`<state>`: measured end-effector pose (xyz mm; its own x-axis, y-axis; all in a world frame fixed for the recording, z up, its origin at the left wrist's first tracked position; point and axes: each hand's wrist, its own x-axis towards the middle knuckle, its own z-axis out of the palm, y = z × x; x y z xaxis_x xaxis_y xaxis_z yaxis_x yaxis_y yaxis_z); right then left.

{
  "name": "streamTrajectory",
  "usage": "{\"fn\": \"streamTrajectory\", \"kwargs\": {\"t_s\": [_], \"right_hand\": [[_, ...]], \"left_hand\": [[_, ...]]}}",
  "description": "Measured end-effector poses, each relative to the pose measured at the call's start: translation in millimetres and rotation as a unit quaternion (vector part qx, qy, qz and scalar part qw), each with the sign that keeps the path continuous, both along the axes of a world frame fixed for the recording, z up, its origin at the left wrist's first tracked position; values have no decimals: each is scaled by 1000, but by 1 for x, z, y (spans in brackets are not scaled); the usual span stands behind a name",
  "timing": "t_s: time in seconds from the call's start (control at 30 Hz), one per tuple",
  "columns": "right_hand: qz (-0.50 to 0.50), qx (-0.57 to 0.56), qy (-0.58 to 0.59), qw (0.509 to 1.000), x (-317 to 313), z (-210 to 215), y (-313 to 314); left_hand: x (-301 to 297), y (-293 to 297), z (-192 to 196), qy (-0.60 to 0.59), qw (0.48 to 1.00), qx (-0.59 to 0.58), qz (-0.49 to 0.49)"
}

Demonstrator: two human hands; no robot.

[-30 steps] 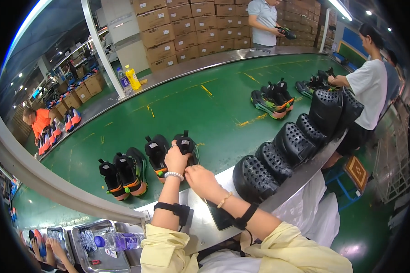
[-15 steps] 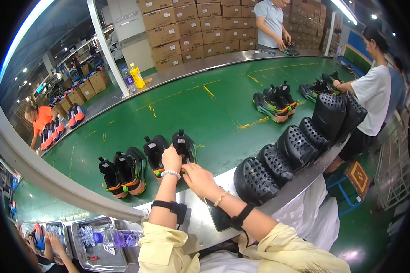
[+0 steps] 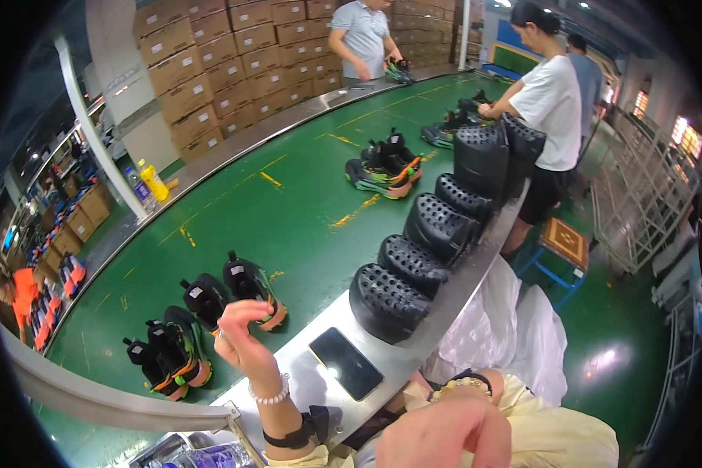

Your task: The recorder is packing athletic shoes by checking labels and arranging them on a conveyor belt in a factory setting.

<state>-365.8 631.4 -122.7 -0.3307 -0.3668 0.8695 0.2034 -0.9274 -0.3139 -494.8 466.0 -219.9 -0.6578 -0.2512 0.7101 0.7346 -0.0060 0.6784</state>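
Note:
My left hand (image 3: 248,341), with a beaded bracelet at the wrist, is raised over the near edge of the green table. Its fingers are loosely bent and apart, and nothing shows in them. Just beyond it stand two black sneakers with orange and green soles, a left one (image 3: 203,301) and a right one (image 3: 249,282), the hand partly covering them. My right hand (image 3: 448,433) is large and close at the bottom; its fingers are mostly hidden. Between the hands, a dark phone (image 3: 347,363) lies on the metal edge. More such sneakers (image 3: 170,355) stand to the left.
Black perforated clogs (image 3: 390,304) line the right metal edge. Farther along the green table (image 3: 234,207) are more sneakers (image 3: 384,168). Two people work at the far end. A curved grey bar (image 3: 125,405) crosses the lower left. A blue-framed stool (image 3: 558,246) stands right, near white plastic sheeting (image 3: 491,327).
My right hand has left the sneakers and come back close to the bottom. My left hand has lifted off them toward me. The view has swung right, and the phone is now uncovered.

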Motion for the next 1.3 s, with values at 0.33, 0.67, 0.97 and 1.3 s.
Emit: {"fn": "streamTrajectory", "kwargs": {"t_s": [0.33, 0.67, 0.97, 1.3], "right_hand": [[94, -16, -2, 995, 7, -10, -31], [-87, 105, -323, 937, -34, -41, -24], [-160, 131, -261, 943, -41, -59, -23], [-289, 154, -199, 924, -39, -67, -17]], "left_hand": [[68, -14, 31, 58, 998, 34, -4], [98, -7, 41, -18, 980, -24, -198], [94, -5, 41, -20, 976, -58, -209], [95, 1, 45, -60, 973, -81, -208]]}}
